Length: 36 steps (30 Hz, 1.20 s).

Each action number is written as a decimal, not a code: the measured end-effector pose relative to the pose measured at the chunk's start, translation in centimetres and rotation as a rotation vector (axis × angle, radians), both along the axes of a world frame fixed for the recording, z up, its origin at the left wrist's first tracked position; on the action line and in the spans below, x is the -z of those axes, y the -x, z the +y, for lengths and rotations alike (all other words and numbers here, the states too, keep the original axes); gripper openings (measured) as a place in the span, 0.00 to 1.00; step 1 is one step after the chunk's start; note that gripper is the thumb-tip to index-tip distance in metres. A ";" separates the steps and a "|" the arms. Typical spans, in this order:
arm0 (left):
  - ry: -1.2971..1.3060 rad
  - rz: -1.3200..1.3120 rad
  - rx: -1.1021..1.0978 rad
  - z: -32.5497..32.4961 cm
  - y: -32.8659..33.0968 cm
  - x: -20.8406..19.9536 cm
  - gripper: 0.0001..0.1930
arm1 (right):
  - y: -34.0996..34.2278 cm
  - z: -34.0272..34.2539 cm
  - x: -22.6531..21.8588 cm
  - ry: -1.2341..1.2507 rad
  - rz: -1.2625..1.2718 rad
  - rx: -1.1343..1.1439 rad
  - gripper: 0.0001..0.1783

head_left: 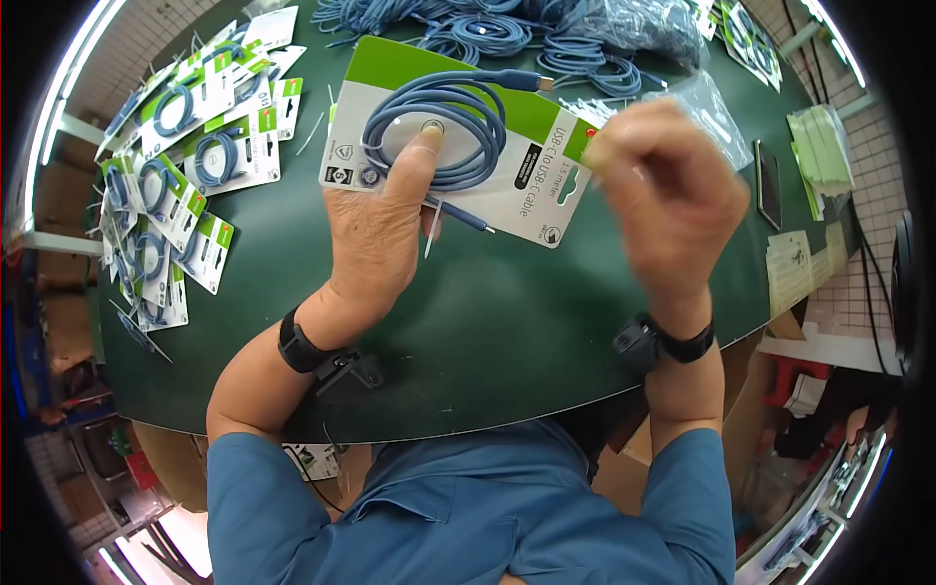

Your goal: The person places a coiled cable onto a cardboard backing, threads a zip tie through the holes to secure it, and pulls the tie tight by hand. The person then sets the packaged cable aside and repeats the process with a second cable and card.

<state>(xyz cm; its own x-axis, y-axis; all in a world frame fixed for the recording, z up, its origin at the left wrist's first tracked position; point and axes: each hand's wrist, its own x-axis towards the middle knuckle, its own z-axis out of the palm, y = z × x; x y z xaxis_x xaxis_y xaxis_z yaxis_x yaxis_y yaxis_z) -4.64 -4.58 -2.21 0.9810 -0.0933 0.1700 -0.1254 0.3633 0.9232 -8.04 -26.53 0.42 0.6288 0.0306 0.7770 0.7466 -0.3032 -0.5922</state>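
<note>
Two hands over green desk [507,322]. Backing card [458,146] with coiled blue cable [439,122] pinned by left hand [375,234], thumb pressed on coil. Right hand [673,195] blurred, grip unclear. Risk judged: coil springing loose if thumb lifted.

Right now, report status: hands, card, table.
Left hand pins coiled blue cable to backing card. Right hand raised, blurred, grip unclear. Finished cards stacked left.

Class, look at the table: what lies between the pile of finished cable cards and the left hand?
Head view: only bare green table between the cable cards and the left hand.
</note>
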 end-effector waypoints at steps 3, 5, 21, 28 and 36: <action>0.060 0.087 -0.041 -0.3 -0.3 0.0 0.11 | 0.7 2.3 0.4 0.293 -0.083 -0.079 0.14; 0.081 0.092 -0.026 -0.1 -0.5 0.2 0.11 | 0.8 3.8 0.4 0.375 -0.097 -0.040 0.15; -0.083 -0.066 -0.128 -0.5 -0.8 2.0 0.09 | 1.4 6.5 2.2 0.534 -0.354 0.068 0.16; -0.131 -0.092 -0.090 -0.3 -1.0 2.8 0.08 | 1.0 5.5 2.1 0.518 -0.359 0.083 0.16; -0.167 -0.016 -0.063 -0.1 -0.5 1.5 0.07 | 0.1 4.5 2.2 0.342 -0.183 0.074 0.11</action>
